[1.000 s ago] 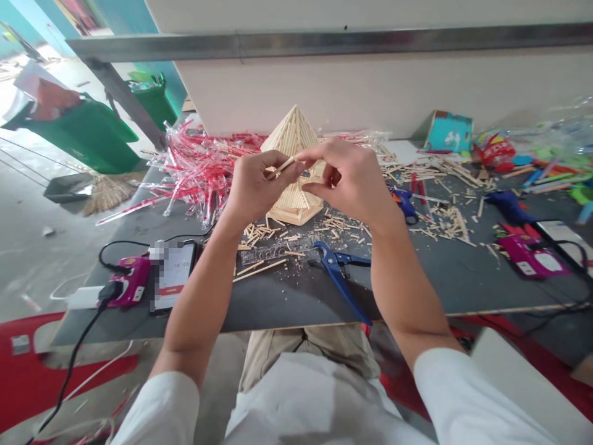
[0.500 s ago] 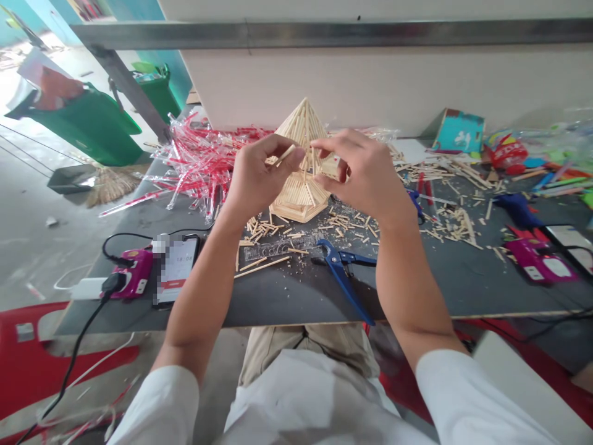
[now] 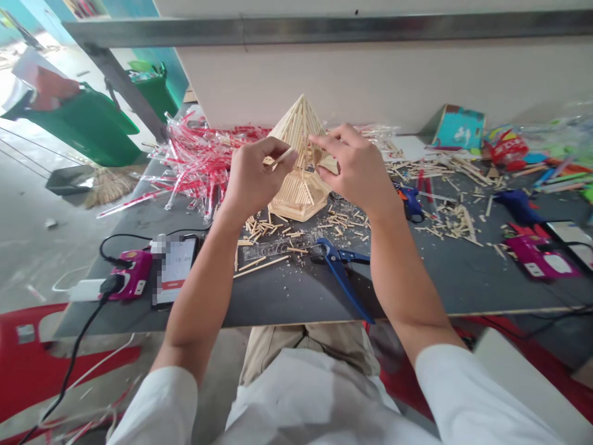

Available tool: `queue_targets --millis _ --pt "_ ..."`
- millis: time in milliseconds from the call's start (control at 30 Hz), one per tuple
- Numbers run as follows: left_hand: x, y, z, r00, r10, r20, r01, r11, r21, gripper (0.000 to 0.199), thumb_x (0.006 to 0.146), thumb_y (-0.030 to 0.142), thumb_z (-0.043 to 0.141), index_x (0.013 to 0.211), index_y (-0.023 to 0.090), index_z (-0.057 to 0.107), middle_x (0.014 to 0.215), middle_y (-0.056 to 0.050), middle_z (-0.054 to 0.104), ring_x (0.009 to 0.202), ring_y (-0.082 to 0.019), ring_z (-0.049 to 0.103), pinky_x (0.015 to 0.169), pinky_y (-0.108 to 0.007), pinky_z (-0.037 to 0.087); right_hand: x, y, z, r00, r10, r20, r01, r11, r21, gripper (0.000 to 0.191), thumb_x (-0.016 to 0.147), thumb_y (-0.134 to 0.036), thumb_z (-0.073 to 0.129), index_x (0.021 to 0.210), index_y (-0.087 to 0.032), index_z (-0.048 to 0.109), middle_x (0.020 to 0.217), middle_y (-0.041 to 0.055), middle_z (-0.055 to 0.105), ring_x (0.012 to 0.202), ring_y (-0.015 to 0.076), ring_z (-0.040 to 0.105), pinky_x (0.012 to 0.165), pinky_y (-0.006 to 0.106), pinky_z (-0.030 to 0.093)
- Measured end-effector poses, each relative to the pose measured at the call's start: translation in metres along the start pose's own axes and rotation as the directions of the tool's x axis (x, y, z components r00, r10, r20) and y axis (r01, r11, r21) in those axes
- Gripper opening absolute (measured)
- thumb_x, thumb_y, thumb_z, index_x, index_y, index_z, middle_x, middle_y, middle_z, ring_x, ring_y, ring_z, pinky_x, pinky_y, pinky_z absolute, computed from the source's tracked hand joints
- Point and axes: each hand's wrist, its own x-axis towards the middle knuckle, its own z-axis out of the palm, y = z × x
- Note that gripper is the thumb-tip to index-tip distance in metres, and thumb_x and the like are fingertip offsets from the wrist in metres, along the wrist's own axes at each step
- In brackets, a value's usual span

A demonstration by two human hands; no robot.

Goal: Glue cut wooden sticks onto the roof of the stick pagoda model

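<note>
A small pavilion model [image 3: 299, 123] built of thin wooden sticks, with a pointed roof and a many-sided base, stands on the grey table. My left hand [image 3: 257, 176] is in front of its left side, closed in a pinch on a short wooden stick [image 3: 281, 159]. On the other side, my right hand [image 3: 354, 164] has its fingers apart, with the index fingertip close to the roof's lower part; whether it touches cannot be made out. Nothing shows between the right thumb and index finger. A blue-handled cutter [image 3: 345, 281] lies below the model, beside a clear ruler [image 3: 269, 249].
Red-and-clear plastic wrappers [image 3: 199, 154] are heaped at the left. A phone [image 3: 176, 272] and a purple power adapter [image 3: 134, 272] lie near the front left. Cut sticks [image 3: 343, 219] are strewn about the base. A blue glue gun [image 3: 410, 201] rests right of my right hand.
My right hand has shifted slightly left and up, its index finger now over the roof and its thumb and finger wider apart. The left hand keeps the stick pinched. The view has shifted slightly.
</note>
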Motion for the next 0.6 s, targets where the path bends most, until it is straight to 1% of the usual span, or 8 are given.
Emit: queue_targets --millis 167,300,367,433,500,533,600 --pt "-0.0004 0.0014 -0.0015 1.0 0.008 -0.015 -0.007 1.0 0.019 0.014 0.093 0.03 0.065 0.086 0.02 0.072 0.078 -0.002 0.072 0.073 -0.014 0.065 0.066 -0.028 0.054 0.0002 -0.0031 -0.002 0.998 0.017 0.053 -0.016 0.999 -0.028 0.057 0.099 -0.029 0.054 0.155 -0.026 0.049 0.136 0.0144 0.06 0.107 0.0308 0.066 0.093 0.049 0.055" --pt "0.0 -0.0022 -0.0002 1.0 0.007 -0.008 -0.006 0.999 0.047 0.013 0.093 0.03 0.065 0.088 0.02 0.072 0.078 -0.002 0.072 0.074 -0.015 0.065 0.069 -0.028 0.055 0.0002 -0.0039 -0.0027 0.999 0.019 0.043 -0.02 1.0 0.006 0.058 0.098 -0.028 0.055 0.155 -0.026 0.049 0.137 0.0141 0.059 0.103 0.0295 0.066 0.094 0.049 0.055" --pt "0.0002 -0.0045 -0.0003 1.0 -0.004 -0.002 0.004 0.998 0.059 0.013 0.094 0.032 0.065 0.092 0.021 0.072 0.082 -0.003 0.073 0.078 -0.017 0.067 0.073 -0.03 0.057 0.0001 -0.0028 -0.0025 1.0 0.009 0.024 -0.01 0.999 0.044 0.059 0.097 -0.03 0.058 0.155 -0.027 0.049 0.137 0.0133 0.06 0.1 0.0281 0.067 0.093 0.049 0.055" --pt "0.0001 -0.0063 -0.0015 1.0 -0.009 -0.001 0.009 0.996 0.089 0.014 0.095 0.034 0.064 0.1 0.024 0.073 0.093 -0.005 0.076 0.088 -0.02 0.07 0.081 -0.034 0.059 -0.0001 -0.0013 -0.002 1.0 0.0 0.001 0.0 0.996 0.089 0.056 0.096 -0.031 0.061 0.151 -0.027 0.052 0.136 0.0127 0.06 0.097 0.0271 0.067 0.093 0.049 0.055" --pt "-0.0007 -0.0068 -0.0029 1.0 -0.004 -0.015 0.006 0.989 0.148 0.019 0.095 0.037 0.064 0.109 0.027 0.072 0.108 -0.007 0.076 0.102 -0.025 0.07 0.09 -0.039 0.059 -0.0003 -0.0002 -0.0016 1.0 -0.004 -0.019 0.006 0.992 0.124 0.05 0.096 -0.032 0.061 0.146 -0.027 0.057 0.133 0.0124 0.061 0.097 0.0266 0.067 0.095 0.05 0.055" --pt "-0.0013 -0.0066 -0.0032 1.0 0.003 -0.029 0.002 0.983 0.181 0.022 0.095 0.039 0.063 0.113 0.028 0.071 0.115 -0.008 0.074 0.108 -0.027 0.069 0.093 -0.041 0.059 -0.0004 0.0001 -0.0013 1.0 -0.005 -0.026 0.009 0.991 0.134 0.046 0.097 -0.033 0.061 0.143 -0.027 0.059 0.132 0.0122 0.061 0.097 0.0262 0.067 0.096 0.051 0.055" --pt "-0.0029 -0.0053 -0.0024 0.999 0.019 -0.051 -0.006 0.972 0.235 0.028 0.096 0.043 0.062 0.118 0.029 0.07 0.124 -0.01 0.071 0.116 -0.029 0.067 0.093 -0.043 0.059 -0.0006 0.0003 -0.0008 0.999 -0.01 -0.043 0.016 0.99 0.138 0.041 0.098 -0.033 0.059 0.138 -0.027 0.063 0.131 0.0115 0.062 0.095 0.0252 0.067 0.096 0.05 0.056"
